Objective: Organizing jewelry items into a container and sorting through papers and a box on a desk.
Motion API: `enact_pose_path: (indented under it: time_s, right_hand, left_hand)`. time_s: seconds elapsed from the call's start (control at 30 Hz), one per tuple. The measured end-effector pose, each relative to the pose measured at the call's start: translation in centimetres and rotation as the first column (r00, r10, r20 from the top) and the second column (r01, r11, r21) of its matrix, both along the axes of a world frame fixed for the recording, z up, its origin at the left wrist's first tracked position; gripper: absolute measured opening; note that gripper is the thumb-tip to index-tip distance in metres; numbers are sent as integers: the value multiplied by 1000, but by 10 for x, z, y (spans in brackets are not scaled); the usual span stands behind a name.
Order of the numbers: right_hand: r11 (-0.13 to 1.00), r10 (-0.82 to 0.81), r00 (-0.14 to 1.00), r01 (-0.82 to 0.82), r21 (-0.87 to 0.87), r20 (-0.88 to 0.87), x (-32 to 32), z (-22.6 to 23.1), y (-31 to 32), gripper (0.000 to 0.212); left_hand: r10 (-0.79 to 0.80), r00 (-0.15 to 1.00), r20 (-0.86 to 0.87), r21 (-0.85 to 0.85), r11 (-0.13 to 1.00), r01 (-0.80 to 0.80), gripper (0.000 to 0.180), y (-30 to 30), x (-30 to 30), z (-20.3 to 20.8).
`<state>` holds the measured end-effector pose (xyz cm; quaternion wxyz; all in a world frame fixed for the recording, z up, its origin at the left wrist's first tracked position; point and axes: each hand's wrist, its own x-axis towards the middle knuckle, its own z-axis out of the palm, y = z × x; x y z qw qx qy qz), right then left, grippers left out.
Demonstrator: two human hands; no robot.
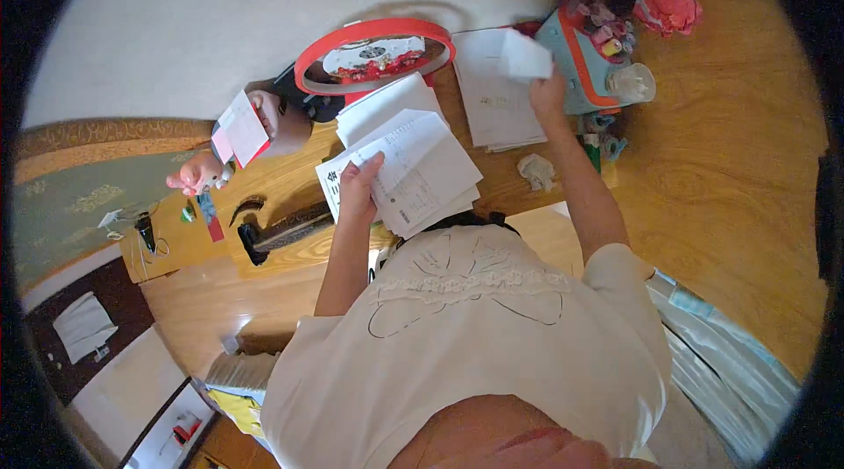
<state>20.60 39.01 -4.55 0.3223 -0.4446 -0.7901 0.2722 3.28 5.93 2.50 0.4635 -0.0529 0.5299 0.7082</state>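
Note:
My left hand [359, 192] grips a thick sheaf of printed papers [426, 174], thumb on top and the other fingers underneath. The sheets are fanned unevenly over the wooden desk, close to my body. To the right, my right hand [549, 101] is closed on a small white sheet of paper [525, 55], slightly blurred. That sheet is above a flat pile of larger papers [497, 113] at the back of the desk. More white sheets [387, 109] lie behind the sheaf, in front of a red-rimmed oval mirror [374, 27].
A grey-blue box [561, 60] with an orange band stands at right, beside a clear cup [631, 84]. Crumpled tissue [536, 172] lies near my right forearm. At left are a pink canister [286, 126], a pink figurine [198, 173] and a long dark strap-like object [294, 227].

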Motion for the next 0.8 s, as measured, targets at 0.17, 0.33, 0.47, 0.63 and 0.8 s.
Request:
enact_pose_path:
  time_s: [0.17,0.33,0.47,0.63,0.8]
  right_hand:
    - [982,-102,993,92,-164,-57,-15,22,20,32]
    - [900,207,976,-162,-405,68,-9,-18,22,49]
    - [935,237,919,-128,-330,315,-15,-17,15,56]
    - [932,262,931,-176,-317,254,-16,24,-7,40]
    - [924,234,967,-188,-332,105,12,41,-8,29]
  left_hand:
    - [22,999,28,57,998,-24,33,-2,0,-5]
    - [0,999,38,64,998,-2,33,4,1,1]
    - [-15,992,128,104,995,1,34,3,1,-2]
    - [-50,984,170,151,988,24,34,4,5,9]
    - [-32,994,101,177,984,13,33,3,6,2]
